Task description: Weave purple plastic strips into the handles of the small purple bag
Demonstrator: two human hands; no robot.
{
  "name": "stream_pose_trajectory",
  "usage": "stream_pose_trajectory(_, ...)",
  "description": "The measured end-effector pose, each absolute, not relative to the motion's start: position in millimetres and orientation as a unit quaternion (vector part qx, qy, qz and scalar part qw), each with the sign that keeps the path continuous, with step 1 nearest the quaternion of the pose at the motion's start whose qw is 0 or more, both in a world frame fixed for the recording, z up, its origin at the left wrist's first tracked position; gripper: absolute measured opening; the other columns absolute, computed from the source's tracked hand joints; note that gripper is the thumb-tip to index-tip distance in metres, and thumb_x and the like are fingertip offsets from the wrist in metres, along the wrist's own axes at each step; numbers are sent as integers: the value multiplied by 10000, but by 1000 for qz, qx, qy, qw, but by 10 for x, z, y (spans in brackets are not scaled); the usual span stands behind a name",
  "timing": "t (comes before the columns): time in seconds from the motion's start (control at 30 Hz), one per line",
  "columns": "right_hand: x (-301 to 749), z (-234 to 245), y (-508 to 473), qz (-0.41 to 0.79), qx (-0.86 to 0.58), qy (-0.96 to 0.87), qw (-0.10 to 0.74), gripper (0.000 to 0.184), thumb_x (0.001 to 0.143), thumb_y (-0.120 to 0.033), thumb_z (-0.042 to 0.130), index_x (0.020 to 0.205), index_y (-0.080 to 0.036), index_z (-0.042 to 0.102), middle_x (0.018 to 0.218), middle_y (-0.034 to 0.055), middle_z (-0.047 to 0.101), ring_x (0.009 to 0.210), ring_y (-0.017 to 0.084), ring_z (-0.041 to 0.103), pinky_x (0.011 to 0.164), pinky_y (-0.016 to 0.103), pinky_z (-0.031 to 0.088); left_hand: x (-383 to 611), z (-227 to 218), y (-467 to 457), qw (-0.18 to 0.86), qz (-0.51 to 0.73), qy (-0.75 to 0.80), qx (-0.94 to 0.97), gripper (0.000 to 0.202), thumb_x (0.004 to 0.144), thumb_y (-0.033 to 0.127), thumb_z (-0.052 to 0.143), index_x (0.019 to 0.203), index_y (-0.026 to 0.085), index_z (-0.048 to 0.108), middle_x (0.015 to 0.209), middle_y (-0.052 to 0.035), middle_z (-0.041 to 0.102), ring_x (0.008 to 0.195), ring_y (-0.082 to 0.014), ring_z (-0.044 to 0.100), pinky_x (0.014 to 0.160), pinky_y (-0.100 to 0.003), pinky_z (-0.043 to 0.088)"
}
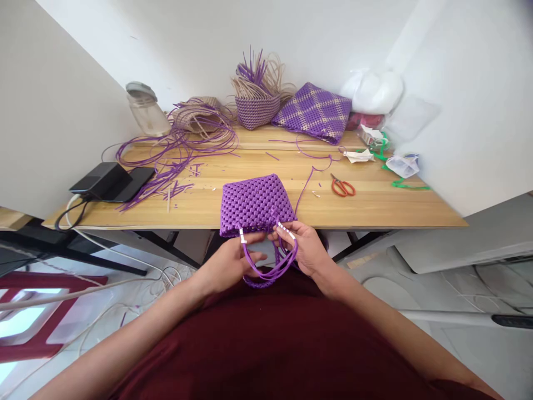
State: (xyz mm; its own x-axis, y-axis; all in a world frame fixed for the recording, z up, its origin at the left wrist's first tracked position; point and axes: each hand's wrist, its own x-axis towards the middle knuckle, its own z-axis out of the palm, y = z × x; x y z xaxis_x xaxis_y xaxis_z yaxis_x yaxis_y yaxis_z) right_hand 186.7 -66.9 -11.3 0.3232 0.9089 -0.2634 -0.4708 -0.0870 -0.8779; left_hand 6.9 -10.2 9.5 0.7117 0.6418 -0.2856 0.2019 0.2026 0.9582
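Note:
A small purple woven bag (255, 204) lies at the near edge of the wooden table (375, 208), its open end toward me. My left hand (233, 261) pinches the bag's lower rim beside a white-tipped purple strand. My right hand (306, 247) is closed on the purple handle loops (270, 272), which hang down between both hands. The white wraps on the strands show near my right fingers.
Red-handled scissors (342, 186) lie to the right of the bag. Loose purple strips (175, 150), a half-woven basket (256, 105), a plaid woven panel (314, 111) and a jar (145, 108) sit further back. A black device (104, 180) is at the left, plastic bags (375, 91) at the right.

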Motion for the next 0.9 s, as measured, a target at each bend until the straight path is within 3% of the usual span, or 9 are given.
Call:
stream_pose_trajectory(0.1,1864,-140,-676,517,-511,-235,645,410,591,-434,881,778,-155,645,724,47,711,644,127,617,653,268,499,-210,307,-139,558,161,390,715,239,865,347,635,998,186,751,777,-62,713,669,-194,690,481,-219,527)
stream_pose_trajectory(0.27,1831,-124,-685,428,-555,-325,635,286,662,-358,812,789,-186,621,684,2,681,618,143,607,592,268,472,-173,627,-291,351,367,257,823,159,900,242,606,981,222,742,985,-71,717,897,-193,679,827,-293,555)
stream_pose_trajectory(0.4,1826,-90,-732,419,-574,-353,609,239,726,-340,758,821,-195,594,717,11,697,635,156,634,589,267,479,-32,683,-376,263,435,158,847,220,815,215,714,1033,243,721,1026,-79,690,973,-217,645,899,-326,520)
stream_pose_trajectory(0.5,1836,-115,-762,441,-561,-350,607,253,779,-392,718,854,-207,562,625,-18,647,515,126,557,509,245,422,7,638,-396,313,426,157,834,473,785,295,758,1242,250,641,1168,-101,666,1006,-236,634,887,-326,516)
stream_pose_trajectory(0.57,1848,-143,-770,432,-555,-359,614,238,795,-395,705,857,-208,572,596,-36,607,491,111,502,494,238,390,18,581,-397,393,317,184,844,514,842,340,697,1336,260,578,1095,-75,695,855,-197,655,765,-275,520)
stream_pose_trajectory(0.67,1874,-174,-772,419,-550,-353,630,215,793,-380,708,814,-189,611,584,-42,561,505,97,454,498,233,355,12,467,-370,453,149,214,853,344,948,329,530,1272,287,638,837,-4,704,685,-149,632,676,-224,472)
stream_pose_trajectory(0.77,1901,-177,-782,453,-538,-315,637,239,754,-381,740,758,-171,625,532,-48,512,471,81,379,461,232,273,-40,332,-307,480,111,234,838,283,967,324,477,1145,269,689,708,17,650,622,-131,582,631,-212,432)
stream_pose_trajectory(0.9,1900,-151,-818,484,-533,-292,630,244,725,-375,762,737,-154,659,557,-28,533,476,74,358,455,235,239,-106,167,-226,562,80,266,779,183,936,308,533,1098,229,566,602,53,596,561,-121,519,595,-219,400)
